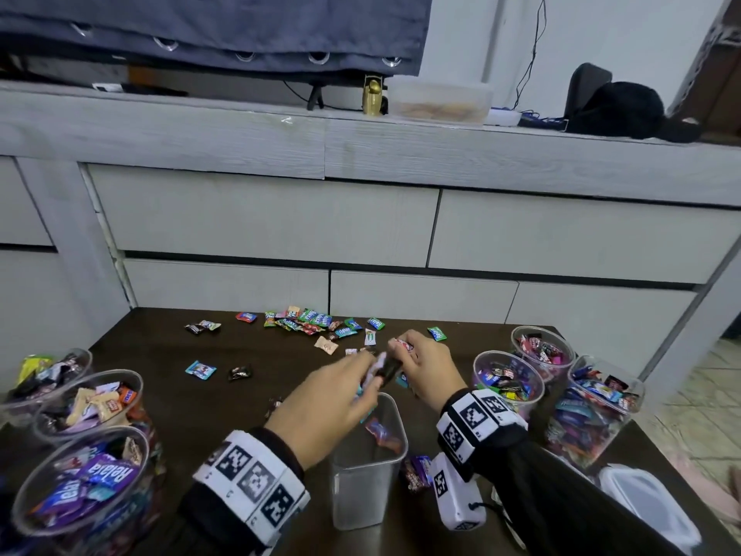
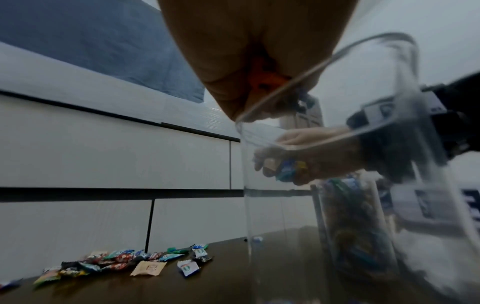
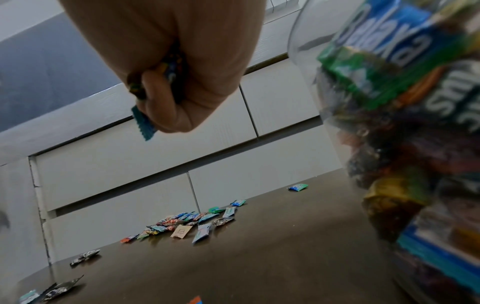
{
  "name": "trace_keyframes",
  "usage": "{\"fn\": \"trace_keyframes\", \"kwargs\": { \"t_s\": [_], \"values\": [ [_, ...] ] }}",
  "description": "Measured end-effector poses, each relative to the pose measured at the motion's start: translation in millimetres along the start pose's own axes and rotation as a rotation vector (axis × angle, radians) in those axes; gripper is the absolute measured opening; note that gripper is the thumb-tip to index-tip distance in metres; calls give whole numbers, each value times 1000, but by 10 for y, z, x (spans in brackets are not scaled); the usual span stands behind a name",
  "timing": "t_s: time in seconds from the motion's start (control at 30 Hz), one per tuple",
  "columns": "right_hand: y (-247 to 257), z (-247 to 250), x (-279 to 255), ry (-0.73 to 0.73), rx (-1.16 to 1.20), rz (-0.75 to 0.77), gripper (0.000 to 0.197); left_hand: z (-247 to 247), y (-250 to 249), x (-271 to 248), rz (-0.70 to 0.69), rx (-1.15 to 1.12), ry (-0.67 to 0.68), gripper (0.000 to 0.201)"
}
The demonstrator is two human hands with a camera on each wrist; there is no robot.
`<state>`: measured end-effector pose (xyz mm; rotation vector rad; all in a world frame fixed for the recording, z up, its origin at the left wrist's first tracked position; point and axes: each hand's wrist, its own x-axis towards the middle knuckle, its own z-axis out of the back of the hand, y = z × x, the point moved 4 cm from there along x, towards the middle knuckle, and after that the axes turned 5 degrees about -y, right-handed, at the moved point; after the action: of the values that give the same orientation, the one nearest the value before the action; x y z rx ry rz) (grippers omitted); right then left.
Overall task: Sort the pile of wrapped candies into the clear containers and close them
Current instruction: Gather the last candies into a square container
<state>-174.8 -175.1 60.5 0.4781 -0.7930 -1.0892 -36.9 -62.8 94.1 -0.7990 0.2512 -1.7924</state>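
Pale grey drawer fronts [image 1: 264,222] fill the middle of the head view; below them lies a dark wood-grain tabletop [image 1: 168,355]. Loose wrapped candies [image 1: 308,321] are strewn along its far edge, just above frame centre, with a few strays at centre left. Both hands meet over the square clear container [image 1: 369,463] at lower centre, which holds only a few pieces. Left hand [image 1: 324,403] — fingers curled, pinching dark and pale wrappers above the rim. Right hand [image 1: 427,369] — its grip is closed round a small bunch, with a teal crimped wrapper end [image 3: 144,125] poking out below the fingers in the right wrist view.

Round clear tubs [image 1: 90,403], well filled, stand at lower left; further ones [image 1: 507,379] stand at right, and a clear lid [image 1: 649,503] lies at lower right.

Handling, as judged: each candy is light, its glossy film wrapper slick and crinkly, its serrated ends flat. A pinch across the middle, or a gathered handful, suits best. The thin-walled containers look stiff but light and easily tipped; steady them by the wall when pressing lids on.
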Motion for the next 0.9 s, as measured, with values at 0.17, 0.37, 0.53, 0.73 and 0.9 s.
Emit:
{"fn": "trace_keyframes", "kwargs": {
  "t_s": [0.17,0.37,0.53,0.73,0.9],
  "values": [
    [22,34,-83,-3,3,17,20,-120,-57,-31,-108,140,124,16],
    [10,101,-153,-12,-33,21,20,-75,-71,-41,-236,393,119,15],
    [-2,92,-150,19,-82,13,20,-82,-50,-22,-232,463,179,14],
    [7,84,-134,31,-119,9,24,-85,10,2,-260,482,312,31],
    [37,109,-128,42,-123,15,25,-44,21,57,-237,463,448,42]
  ]
}}
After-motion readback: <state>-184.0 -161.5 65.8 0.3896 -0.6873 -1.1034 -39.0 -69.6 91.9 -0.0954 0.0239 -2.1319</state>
